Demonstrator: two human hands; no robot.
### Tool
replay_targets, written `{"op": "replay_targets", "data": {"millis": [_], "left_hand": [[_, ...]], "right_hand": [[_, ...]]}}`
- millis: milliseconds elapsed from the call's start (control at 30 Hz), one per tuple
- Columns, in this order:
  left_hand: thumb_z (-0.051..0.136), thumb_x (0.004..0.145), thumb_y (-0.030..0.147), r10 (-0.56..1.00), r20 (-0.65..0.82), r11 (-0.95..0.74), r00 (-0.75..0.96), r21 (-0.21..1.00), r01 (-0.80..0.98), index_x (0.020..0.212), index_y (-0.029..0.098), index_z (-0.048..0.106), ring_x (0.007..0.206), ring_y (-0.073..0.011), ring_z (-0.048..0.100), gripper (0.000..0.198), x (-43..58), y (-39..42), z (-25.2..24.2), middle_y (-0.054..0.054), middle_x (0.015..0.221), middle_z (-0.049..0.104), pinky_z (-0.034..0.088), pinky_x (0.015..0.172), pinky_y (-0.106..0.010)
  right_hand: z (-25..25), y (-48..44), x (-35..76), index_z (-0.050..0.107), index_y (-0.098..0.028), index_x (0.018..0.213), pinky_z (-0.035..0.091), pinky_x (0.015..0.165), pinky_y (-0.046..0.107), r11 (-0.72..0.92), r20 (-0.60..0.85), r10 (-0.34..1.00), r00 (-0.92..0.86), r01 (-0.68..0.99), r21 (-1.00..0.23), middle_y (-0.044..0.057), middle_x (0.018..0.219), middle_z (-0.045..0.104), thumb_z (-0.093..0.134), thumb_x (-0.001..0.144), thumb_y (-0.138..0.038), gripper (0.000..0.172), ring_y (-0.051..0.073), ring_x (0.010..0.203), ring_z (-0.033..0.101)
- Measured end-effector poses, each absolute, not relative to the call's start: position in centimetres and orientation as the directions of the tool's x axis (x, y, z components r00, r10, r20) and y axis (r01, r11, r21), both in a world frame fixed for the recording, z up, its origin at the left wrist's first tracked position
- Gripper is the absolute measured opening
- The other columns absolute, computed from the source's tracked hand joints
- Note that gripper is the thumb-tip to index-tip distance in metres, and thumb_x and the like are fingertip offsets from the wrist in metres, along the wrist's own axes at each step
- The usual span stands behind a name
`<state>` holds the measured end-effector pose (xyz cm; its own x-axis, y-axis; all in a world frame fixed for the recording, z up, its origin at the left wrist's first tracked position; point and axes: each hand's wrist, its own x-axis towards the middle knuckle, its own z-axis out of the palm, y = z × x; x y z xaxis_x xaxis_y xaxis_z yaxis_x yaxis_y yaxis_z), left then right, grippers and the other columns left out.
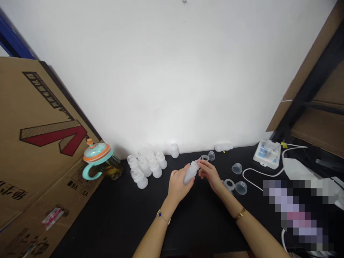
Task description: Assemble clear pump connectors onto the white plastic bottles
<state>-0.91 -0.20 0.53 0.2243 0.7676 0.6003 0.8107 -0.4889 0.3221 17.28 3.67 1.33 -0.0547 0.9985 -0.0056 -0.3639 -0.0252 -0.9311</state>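
My left hand (178, 182) is wrapped round a white baby bottle (190, 173), which leans to the right above the black table. At the bottle's mouth, the fingers of my right hand (210, 174) are closed in a pinch; what is between them is too small to make out. To the left stands a group of several white bottles (144, 167) with clear domed caps. Another white bottle (174, 151) stands alone by the wall. Just beyond my right hand lie a pale ring (205, 158) and a clear cap (211, 155).
On the right are more clear caps (241, 187), a ring (229, 184), a white case (267, 154) and a white cable (262, 173). A clear bottle-like piece (223, 147) lies by the wall. A teal-lidded jug (100, 159) stands beside a large cardboard box (32, 143) at left.
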Motion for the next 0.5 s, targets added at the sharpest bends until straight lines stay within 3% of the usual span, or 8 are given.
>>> {"op": "replay_targets", "data": {"millis": [500], "left_hand": [[0.067, 0.091, 0.032, 0.76, 0.611, -0.486, 0.223, 0.305, 0.819, 0.141, 0.024, 0.053, 0.099, -0.0257, 0.074, 0.052, -1.06, -0.14, 0.51, -0.007, 0.116, 0.076, 0.054, 0.094, -0.042]], "right_hand": [[1.51, 3.61, 17.2, 0.075, -0.019, 0.094, 0.038, 0.045, 0.024, -0.01, 0.006, 0.999, -0.046, -0.348, -0.937, -0.001, 0.065, 0.064, 0.086, 0.068, -0.05, 0.042, 0.013, 0.051, 0.055]]}}
